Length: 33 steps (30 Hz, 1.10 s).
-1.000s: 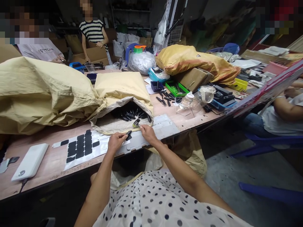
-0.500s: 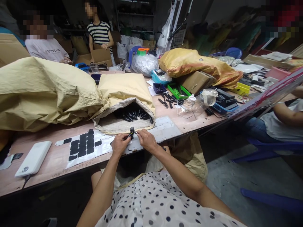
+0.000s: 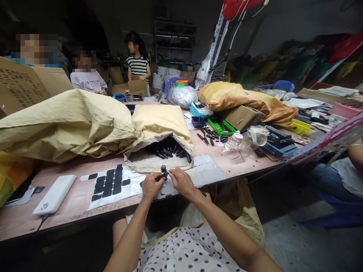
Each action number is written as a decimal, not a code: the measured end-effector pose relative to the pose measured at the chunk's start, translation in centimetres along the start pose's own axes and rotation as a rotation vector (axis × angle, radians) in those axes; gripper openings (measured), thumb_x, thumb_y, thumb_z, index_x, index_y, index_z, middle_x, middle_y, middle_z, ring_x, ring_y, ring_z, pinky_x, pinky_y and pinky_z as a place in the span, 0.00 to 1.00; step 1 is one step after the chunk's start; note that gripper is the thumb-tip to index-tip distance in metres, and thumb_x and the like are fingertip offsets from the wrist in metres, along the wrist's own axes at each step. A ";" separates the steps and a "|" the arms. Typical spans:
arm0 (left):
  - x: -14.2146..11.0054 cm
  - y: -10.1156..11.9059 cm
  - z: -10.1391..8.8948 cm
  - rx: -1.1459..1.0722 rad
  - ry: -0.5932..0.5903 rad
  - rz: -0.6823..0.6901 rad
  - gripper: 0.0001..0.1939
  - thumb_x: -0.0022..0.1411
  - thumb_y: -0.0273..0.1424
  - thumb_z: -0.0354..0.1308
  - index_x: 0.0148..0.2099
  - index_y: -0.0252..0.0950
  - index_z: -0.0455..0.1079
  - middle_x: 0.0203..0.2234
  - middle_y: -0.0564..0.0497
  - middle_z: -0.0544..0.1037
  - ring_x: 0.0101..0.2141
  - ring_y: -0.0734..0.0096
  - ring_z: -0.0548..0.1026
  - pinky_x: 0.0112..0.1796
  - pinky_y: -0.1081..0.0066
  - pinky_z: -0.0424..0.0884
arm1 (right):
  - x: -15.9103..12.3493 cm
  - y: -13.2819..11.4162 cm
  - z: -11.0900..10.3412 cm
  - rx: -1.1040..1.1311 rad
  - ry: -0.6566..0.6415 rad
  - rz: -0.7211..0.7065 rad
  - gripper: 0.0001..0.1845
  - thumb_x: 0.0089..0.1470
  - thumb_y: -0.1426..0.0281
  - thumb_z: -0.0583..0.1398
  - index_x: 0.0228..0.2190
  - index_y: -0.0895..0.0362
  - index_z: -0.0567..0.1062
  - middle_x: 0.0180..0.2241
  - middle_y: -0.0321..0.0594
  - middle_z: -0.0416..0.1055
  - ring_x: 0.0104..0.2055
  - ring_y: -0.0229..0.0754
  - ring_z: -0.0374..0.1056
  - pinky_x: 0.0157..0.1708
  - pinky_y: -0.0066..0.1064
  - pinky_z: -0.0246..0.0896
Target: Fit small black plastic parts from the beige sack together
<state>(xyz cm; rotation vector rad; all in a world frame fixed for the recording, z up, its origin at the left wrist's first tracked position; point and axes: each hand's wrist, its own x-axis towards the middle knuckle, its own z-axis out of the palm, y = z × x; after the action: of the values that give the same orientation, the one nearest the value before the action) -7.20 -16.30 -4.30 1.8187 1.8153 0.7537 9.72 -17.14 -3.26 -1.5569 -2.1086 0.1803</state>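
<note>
My left hand [image 3: 151,185] and my right hand [image 3: 181,180] meet over the near edge of the wooden table [image 3: 70,196]. Both pinch a small black part with a round head [image 3: 163,172] between their fingertips. Just behind them a tan sack [image 3: 159,124] lies open, with several black parts [image 3: 170,152] spilling inside its mouth. To the left lies a white sheet with several black adhesive pads [image 3: 109,184]. A grey plastic sheet [image 3: 204,173] lies under and right of my hands.
A white power bank [image 3: 54,194] lies at the left. A large tan sack [image 3: 68,124], a green tray [image 3: 219,126], a clear jug [image 3: 256,136] and a yellow sack [image 3: 244,100] crowd the table. Several people sit or stand at the far left; another person's arm [image 3: 356,155] is at right.
My hands came together: the left held one small black piece and the right another, and now both pinch one part. The camera tilted up, showing more of the room.
</note>
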 end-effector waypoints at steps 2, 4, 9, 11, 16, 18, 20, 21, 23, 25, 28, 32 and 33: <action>-0.1 0.0 0.0 0.011 0.008 0.013 0.07 0.59 0.33 0.64 0.39 0.44 0.83 0.36 0.52 0.82 0.42 0.62 0.77 0.43 0.68 0.71 | 1.1 0.8 0.2 -0.049 0.033 0.008 0.13 0.65 0.71 0.56 0.45 0.49 0.80 0.37 0.40 0.75 0.38 0.41 0.72 0.37 0.29 0.64; -0.1 0.1 0.0 0.020 0.014 0.018 0.07 0.59 0.33 0.64 0.39 0.44 0.83 0.36 0.52 0.83 0.42 0.62 0.77 0.44 0.67 0.71 | 2.2 1.7 0.4 -0.111 0.035 0.004 0.14 0.65 0.71 0.56 0.46 0.49 0.79 0.38 0.40 0.75 0.38 0.42 0.71 0.37 0.29 0.63; -0.4 0.4 0.0 0.031 0.012 0.015 0.07 0.57 0.32 0.65 0.39 0.43 0.82 0.35 0.51 0.82 0.41 0.62 0.77 0.43 0.68 0.71 | 3.6 3.9 0.9 -0.247 -0.017 -0.089 0.12 0.64 0.72 0.57 0.44 0.52 0.79 0.37 0.43 0.74 0.42 0.46 0.66 0.41 0.33 0.57; -0.3 0.4 0.0 0.035 0.005 0.015 0.07 0.56 0.32 0.65 0.38 0.43 0.82 0.35 0.51 0.82 0.41 0.62 0.77 0.43 0.67 0.72 | 3.6 4.4 1.2 -0.268 -0.017 -0.109 0.12 0.64 0.71 0.57 0.44 0.52 0.79 0.37 0.43 0.73 0.42 0.46 0.65 0.41 0.33 0.55; -0.4 0.3 -0.4 0.004 -0.005 0.057 0.05 0.57 0.31 0.63 0.36 0.41 0.80 0.34 0.51 0.81 0.39 0.62 0.77 0.44 0.66 0.72 | 3.1 4.6 1.8 -0.270 0.023 -0.120 0.11 0.63 0.71 0.58 0.45 0.53 0.78 0.37 0.42 0.72 0.42 0.45 0.63 0.42 0.33 0.52; -1.4 0.4 -0.7 -0.046 -0.016 0.099 0.05 0.57 0.32 0.62 0.36 0.40 0.78 0.34 0.50 0.81 0.38 0.62 0.77 0.44 0.65 0.72 | 3.1 4.6 1.9 -0.269 0.030 -0.122 0.11 0.63 0.71 0.58 0.45 0.52 0.78 0.37 0.41 0.72 0.42 0.45 0.62 0.41 0.33 0.51; -3.3 0.6 -1.0 -0.118 -0.089 0.141 0.07 0.58 0.34 0.61 0.39 0.41 0.78 0.35 0.49 0.81 0.36 0.63 0.77 0.42 0.65 0.73 | 3.1 4.6 2.0 -0.270 0.040 -0.118 0.11 0.63 0.71 0.58 0.44 0.52 0.78 0.37 0.41 0.72 0.42 0.46 0.62 0.41 0.33 0.51; -4.5 0.8 -1.0 -0.156 -0.163 0.154 0.08 0.59 0.34 0.60 0.41 0.41 0.78 0.35 0.50 0.81 0.35 0.63 0.77 0.41 0.66 0.73 | 3.0 4.7 2.1 -0.273 0.043 -0.116 0.11 0.63 0.71 0.58 0.44 0.52 0.78 0.37 0.41 0.72 0.42 0.46 0.62 0.42 0.34 0.51; -7.2 1.0 -0.7 -0.200 -0.358 0.170 0.10 0.60 0.35 0.59 0.43 0.42 0.78 0.34 0.51 0.82 0.33 0.65 0.77 0.38 0.68 0.72 | 3.0 4.7 2.1 -0.279 0.044 -0.113 0.11 0.63 0.71 0.58 0.44 0.52 0.78 0.37 0.42 0.72 0.42 0.46 0.62 0.42 0.34 0.51; -9.4 1.0 0.1 -0.169 -0.516 0.156 0.10 0.59 0.35 0.59 0.43 0.42 0.78 0.32 0.52 0.83 0.32 0.65 0.78 0.36 0.69 0.71 | 2.9 4.6 2.1 -0.282 0.042 -0.110 0.10 0.63 0.71 0.58 0.44 0.53 0.77 0.37 0.42 0.71 0.42 0.46 0.62 0.42 0.34 0.51; -11.0 0.1 1.8 -0.011 -0.596 0.041 0.12 0.60 0.32 0.59 0.45 0.42 0.79 0.35 0.51 0.84 0.37 0.62 0.80 0.40 0.69 0.71 | 2.9 4.5 2.1 -0.280 0.037 -0.097 0.10 0.63 0.70 0.58 0.44 0.53 0.77 0.37 0.42 0.71 0.42 0.46 0.62 0.42 0.34 0.52; -10.7 -2.1 3.8 0.241 -0.635 -0.154 0.17 0.63 0.29 0.56 0.53 0.40 0.77 0.48 0.44 0.83 0.52 0.55 0.79 0.50 0.64 0.71 | 3.1 4.2 1.9 -0.280 0.017 -0.079 0.10 0.63 0.71 0.58 0.44 0.52 0.77 0.38 0.42 0.71 0.42 0.47 0.61 0.42 0.35 0.52; -10.5 -2.6 4.2 0.292 -0.650 -0.183 0.17 0.64 0.28 0.55 0.54 0.39 0.77 0.50 0.42 0.82 0.54 0.54 0.78 0.52 0.63 0.71 | 3.1 4.2 1.8 -0.281 0.012 -0.079 0.10 0.63 0.71 0.58 0.44 0.52 0.77 0.38 0.42 0.71 0.42 0.47 0.61 0.42 0.35 0.52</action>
<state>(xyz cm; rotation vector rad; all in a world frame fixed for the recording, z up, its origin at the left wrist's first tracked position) -6.12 -26.53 -9.72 1.7511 1.6565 -0.1786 11.78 -12.53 -5.48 -1.6191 -2.2570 -0.1590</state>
